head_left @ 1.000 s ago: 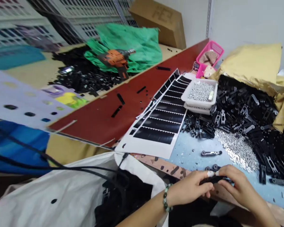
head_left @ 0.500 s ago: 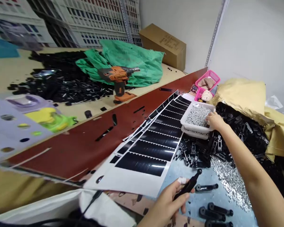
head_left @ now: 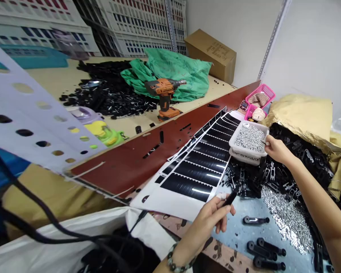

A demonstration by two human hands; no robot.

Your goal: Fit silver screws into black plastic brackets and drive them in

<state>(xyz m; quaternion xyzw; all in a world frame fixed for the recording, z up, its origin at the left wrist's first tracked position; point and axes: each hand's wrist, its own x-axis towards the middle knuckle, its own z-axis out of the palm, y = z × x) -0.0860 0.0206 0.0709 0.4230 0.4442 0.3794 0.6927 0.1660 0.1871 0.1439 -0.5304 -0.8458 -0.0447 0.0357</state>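
My left hand, with white tape on one finger, grips a slim black plastic arm that points up and right. Over the right edge of a white plastic tub, my right hand pinches a small screw, seen only as a thin sliver at the fingertips. Small silver screws fill the tub, which is stacked on a second one. Another black plastic arm lies on the blue surface, and several similar ones lie nearer me.
Silver nuts and screws spread beside a heap of black parts. Sheets with black strips lie left of the tub. Behind a red-brown board stands an orange cordless driver. Black cables hang lower left.
My right hand has drawn back from among the screws to the tub's edge, with a small screw pinched. The left hand still holds the black arm, now tilted differently. The view has swung left.
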